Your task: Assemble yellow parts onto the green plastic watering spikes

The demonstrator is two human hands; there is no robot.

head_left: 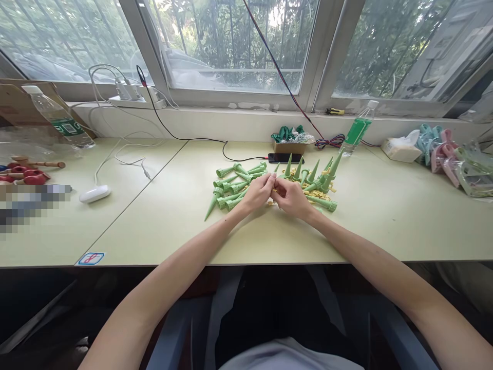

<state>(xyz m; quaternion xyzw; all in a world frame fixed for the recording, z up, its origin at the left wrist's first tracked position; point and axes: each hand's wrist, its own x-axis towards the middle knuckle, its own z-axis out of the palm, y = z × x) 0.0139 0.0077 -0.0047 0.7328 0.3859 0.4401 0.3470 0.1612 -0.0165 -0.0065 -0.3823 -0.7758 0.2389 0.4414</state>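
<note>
Over the middle of the desk my left hand (259, 192) is closed around a green plastic spike, whose pointed tip (277, 167) sticks up past the thumb. My right hand (292, 198) meets it with fingers pinched; a hint of yellow shows between the two hands, but what the right fingers hold is mostly hidden. Several green ribbed-cap spikes (227, 186) lie in a pile beside my left hand. More green spikes (327, 177) stand or lean behind and right of my right hand, among small yellow plastic pieces (316, 194).
A phone (287, 158) on a cable lies behind the spikes, near a small box (289, 146). Bottles (357, 131) stand right and left. A tissue pack (401, 148) and bagged coloured clips (442, 154) lie right. A white mouse-like device (94, 193) and red wooden toys (29, 173) lie left.
</note>
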